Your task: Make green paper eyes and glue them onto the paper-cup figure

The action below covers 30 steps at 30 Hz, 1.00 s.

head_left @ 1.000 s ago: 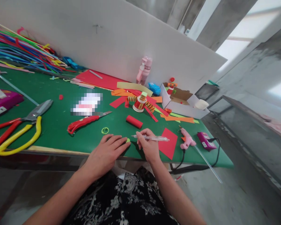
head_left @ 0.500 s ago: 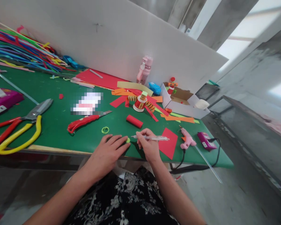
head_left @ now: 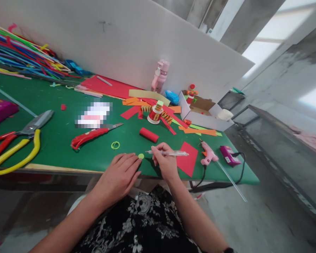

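Note:
My left hand [head_left: 120, 174] lies flat on the green table [head_left: 58, 140] near its front edge, fingers stretched out, fingertips just short of a small yellow-green paper disc [head_left: 141, 156]. My right hand [head_left: 165, 162] is closed on a clear pen [head_left: 168, 153], which lies nearly level with its tip pointing left toward the disc. A red paper square [head_left: 189, 161] sits just right of that hand. A red paper roll [head_left: 149, 135] lies a little farther back.
A red utility knife [head_left: 91, 135], a green paper ring [head_left: 115, 145], yellow-handled shears [head_left: 15, 140], a pink glue gun [head_left: 208, 154] with cable, a small bottle [head_left: 155, 114] among paper strips, a white box [head_left: 202, 114], and coloured pipe cleaners [head_left: 23, 59] share the table.
My left hand has slid back a little, so the green disc now lies fully uncovered beyond its fingertips. The right hand and pen have stayed nearly still.

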Each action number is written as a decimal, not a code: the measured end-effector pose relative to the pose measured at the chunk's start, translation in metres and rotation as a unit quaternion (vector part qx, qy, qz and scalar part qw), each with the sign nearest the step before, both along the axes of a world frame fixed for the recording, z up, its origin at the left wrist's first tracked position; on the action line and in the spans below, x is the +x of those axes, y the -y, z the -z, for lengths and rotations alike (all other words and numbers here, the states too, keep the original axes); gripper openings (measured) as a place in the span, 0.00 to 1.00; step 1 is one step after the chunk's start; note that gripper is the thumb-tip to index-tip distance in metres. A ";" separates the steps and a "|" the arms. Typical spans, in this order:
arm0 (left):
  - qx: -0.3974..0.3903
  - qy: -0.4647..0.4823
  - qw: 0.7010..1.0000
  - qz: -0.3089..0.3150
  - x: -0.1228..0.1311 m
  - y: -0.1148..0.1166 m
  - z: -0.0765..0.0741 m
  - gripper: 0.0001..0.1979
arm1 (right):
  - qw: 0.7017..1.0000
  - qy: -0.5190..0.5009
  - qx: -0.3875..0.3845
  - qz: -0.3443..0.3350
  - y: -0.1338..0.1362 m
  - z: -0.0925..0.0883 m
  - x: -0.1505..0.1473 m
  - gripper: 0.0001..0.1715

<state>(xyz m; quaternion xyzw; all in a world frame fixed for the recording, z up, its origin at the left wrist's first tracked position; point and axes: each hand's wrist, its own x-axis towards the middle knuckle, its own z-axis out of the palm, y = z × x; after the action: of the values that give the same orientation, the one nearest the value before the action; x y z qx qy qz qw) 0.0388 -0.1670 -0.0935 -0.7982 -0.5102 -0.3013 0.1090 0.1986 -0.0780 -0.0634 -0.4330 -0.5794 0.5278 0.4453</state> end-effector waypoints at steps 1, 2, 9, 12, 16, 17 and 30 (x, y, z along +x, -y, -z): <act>0.002 -0.004 1.000 -0.004 0.000 0.000 0.000 0.17 | 1.000 0.004 0.002 0.000 0.000 0.000 0.000 0.19; 0.004 -0.010 1.000 -0.007 0.001 0.001 -0.001 0.17 | 1.000 0.010 0.003 -0.001 0.000 0.000 0.000 0.19; 0.022 -0.046 0.998 -0.028 0.005 -0.001 -0.001 0.16 | 0.999 0.042 0.014 0.000 0.000 0.000 0.000 0.17; 0.023 -0.050 0.998 -0.030 0.006 -0.002 -0.001 0.16 | 0.999 0.042 0.014 -0.010 0.001 0.000 -0.001 0.16; 0.024 -0.057 0.998 -0.030 0.006 -0.003 -0.002 0.15 | 0.998 0.052 0.022 -0.016 0.000 0.000 -0.001 0.17; 0.023 -0.058 0.998 -0.031 0.006 -0.003 -0.003 0.15 | 0.998 0.059 0.027 -0.014 0.000 0.000 -0.001 0.17; 0.013 -0.046 0.998 -0.044 0.008 -0.002 -0.002 0.15 | 0.990 0.117 0.075 -0.017 -0.001 -0.006 -0.006 0.13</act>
<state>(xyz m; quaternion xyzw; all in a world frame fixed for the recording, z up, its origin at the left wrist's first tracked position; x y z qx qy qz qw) 0.0464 -0.1647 -0.0915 -0.7865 -0.5352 -0.2662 0.1556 0.1925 -0.0766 -0.0576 -0.4471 -0.6730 0.4361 0.3961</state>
